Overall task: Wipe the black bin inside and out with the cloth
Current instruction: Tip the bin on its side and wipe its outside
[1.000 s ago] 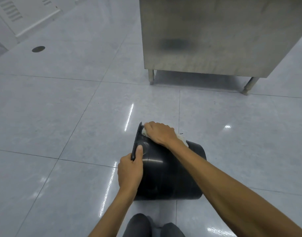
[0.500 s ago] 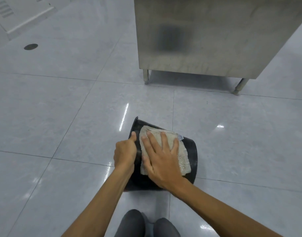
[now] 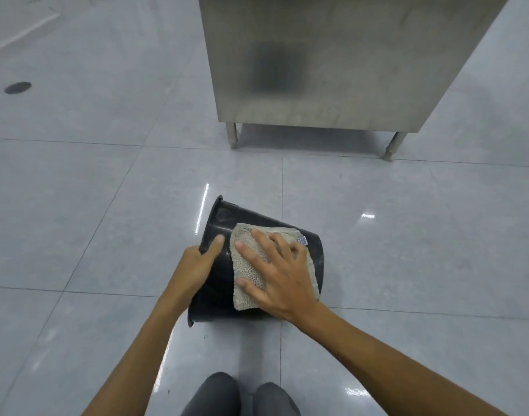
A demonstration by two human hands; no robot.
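The black bin point(image 3: 224, 223) lies on its side on the grey tiled floor, its rim pointing left. A beige terry cloth point(image 3: 246, 262) with a small label is spread over the bin's upper outer wall. My right hand point(image 3: 275, 277) presses flat on the cloth with fingers spread and straight. My left hand point(image 3: 194, 265) grips the bin's rim on the near left, thumb on the outside wall and fingers curled over the edge. The inside of the bin is hidden from view.
A stainless steel cabinet point(image 3: 332, 70) on short legs stands behind the bin. A round floor drain point(image 3: 17, 87) sits at the far left. My two knees point(image 3: 239, 394) in dark trousers show at the bottom edge.
My right hand slid the cloth from the bin's far rim toward me and flattened on the outer wall. The bin turned a little under my left hand, which kept its hold on the rim.
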